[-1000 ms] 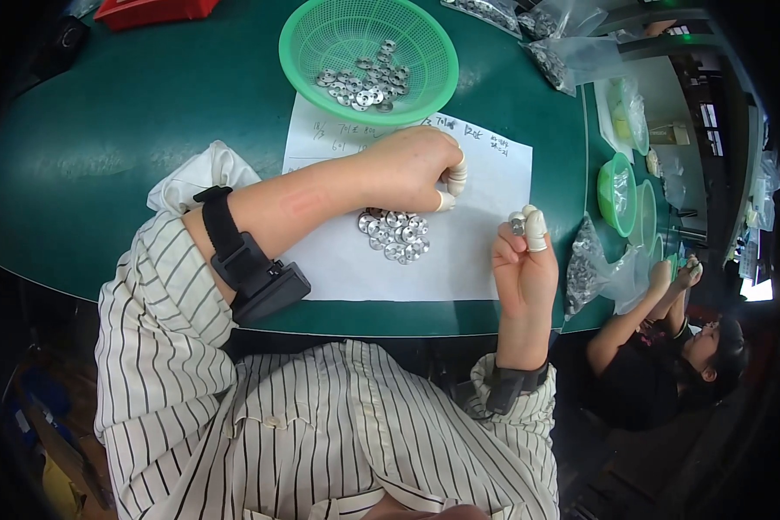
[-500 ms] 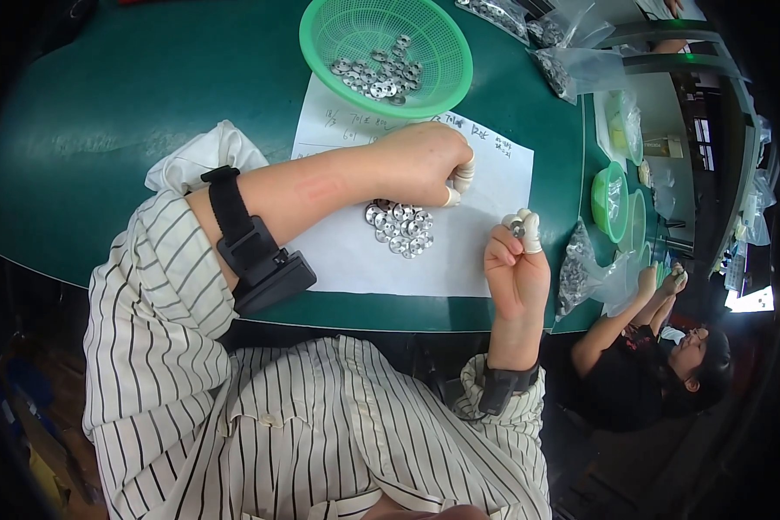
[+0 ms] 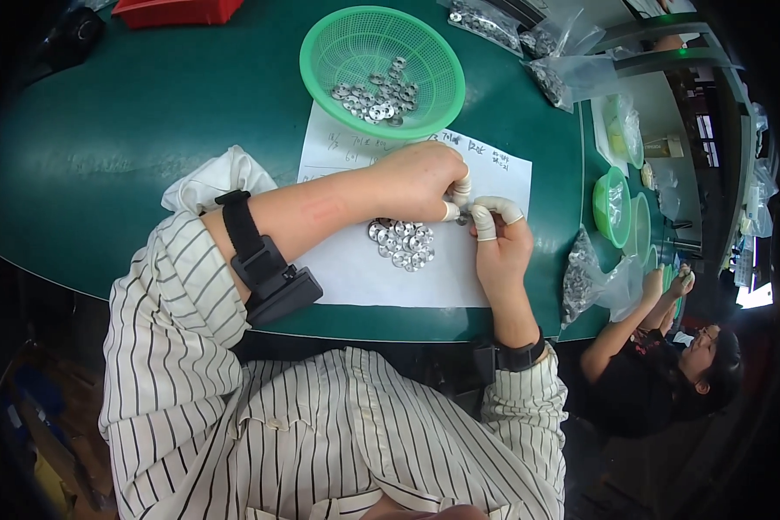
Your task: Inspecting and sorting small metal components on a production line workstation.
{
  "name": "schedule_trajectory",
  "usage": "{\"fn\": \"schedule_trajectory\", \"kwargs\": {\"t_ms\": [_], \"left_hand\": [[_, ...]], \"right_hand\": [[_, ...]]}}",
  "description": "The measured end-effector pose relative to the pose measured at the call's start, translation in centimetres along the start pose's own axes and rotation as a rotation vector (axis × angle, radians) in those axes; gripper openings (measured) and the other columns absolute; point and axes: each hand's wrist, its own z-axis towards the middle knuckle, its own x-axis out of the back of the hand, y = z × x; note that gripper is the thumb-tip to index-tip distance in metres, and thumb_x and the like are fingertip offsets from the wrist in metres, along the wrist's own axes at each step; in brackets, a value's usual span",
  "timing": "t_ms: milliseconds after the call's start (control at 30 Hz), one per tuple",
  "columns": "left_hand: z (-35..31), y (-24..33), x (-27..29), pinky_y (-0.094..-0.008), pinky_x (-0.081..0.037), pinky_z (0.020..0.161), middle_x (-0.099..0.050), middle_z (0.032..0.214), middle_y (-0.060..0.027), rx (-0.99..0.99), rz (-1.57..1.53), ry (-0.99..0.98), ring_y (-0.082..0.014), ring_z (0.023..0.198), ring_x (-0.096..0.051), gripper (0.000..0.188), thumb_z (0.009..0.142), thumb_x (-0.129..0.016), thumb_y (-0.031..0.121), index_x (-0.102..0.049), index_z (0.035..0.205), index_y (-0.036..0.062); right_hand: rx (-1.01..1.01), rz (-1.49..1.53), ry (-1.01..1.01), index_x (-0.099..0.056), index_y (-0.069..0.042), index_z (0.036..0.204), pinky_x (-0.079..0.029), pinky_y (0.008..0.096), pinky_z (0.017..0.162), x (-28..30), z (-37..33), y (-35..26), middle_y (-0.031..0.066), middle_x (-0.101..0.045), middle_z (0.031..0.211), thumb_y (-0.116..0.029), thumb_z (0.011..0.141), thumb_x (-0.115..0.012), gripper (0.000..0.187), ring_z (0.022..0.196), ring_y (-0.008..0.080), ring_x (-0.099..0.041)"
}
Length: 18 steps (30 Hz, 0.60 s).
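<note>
My left hand (image 3: 420, 180) reaches across the white sheet of paper (image 3: 368, 282), its fingers curled and thumb pressed in, with white finger cots on the tips. What those fingers pinch is hidden. My right hand (image 3: 504, 247), also in finger cots, meets it fingertip to fingertip. A small round metal disc (image 3: 462, 219) shows between the two hands, at the right hand's pinch. Just below my left wrist, a pile of similar silver discs with holes (image 3: 403, 245) lies on the paper. Beyond my left hand, a green mesh basket (image 3: 451, 95) holds more of them.
A red tray (image 3: 178, 12) stands at the far left of the green table (image 3: 147, 113). Bags of metal parts (image 3: 581, 269) lie at the right and far right, near green bowls (image 3: 614, 208). A person in black (image 3: 633, 381) works at the right.
My right hand has moved left and away from me, bringing its disc up to my left hand's fingertips. The left hand stays nearly in place. The view has shifted slightly, revealing the red tray.
</note>
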Motion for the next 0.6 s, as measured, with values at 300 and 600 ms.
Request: {"fn": "schedule_trajectory", "kwargs": {"t_ms": [300,600], "left_hand": [[0.2,0.5,-0.5,-0.0356,-0.047,0.070,-0.060,0.080,-0.0086,0.027,0.067,0.083,-0.0256,0.081,-0.058,0.015,0.068,-0.071,0.013,-0.064,0.078,0.0031],[0.3,1.0,-0.3,-0.0382,-0.047,0.071,-0.061,0.078,-0.0091,0.082,0.072,0.100,-0.0273,0.081,-0.058,0.018,0.064,-0.073,0.014,-0.065,0.075,0.0026]], "right_hand": [[0.017,-0.046,0.006,-0.061,-0.001,0.089,-0.046,0.0225,0.061,0.1,0.8,-0.9,0.0026,-0.061,0.076,-0.006,0.087,-0.063,0.006,0.066,0.0088,-0.056],[0.313,-0.306,-0.039,-0.061,-0.002,0.087,-0.049,0.0243,0.064,-0.3,0.9,-1.9,0.0045,-0.062,0.079,-0.005,0.085,-0.064,0.004,0.069,0.0111,-0.059]]}}
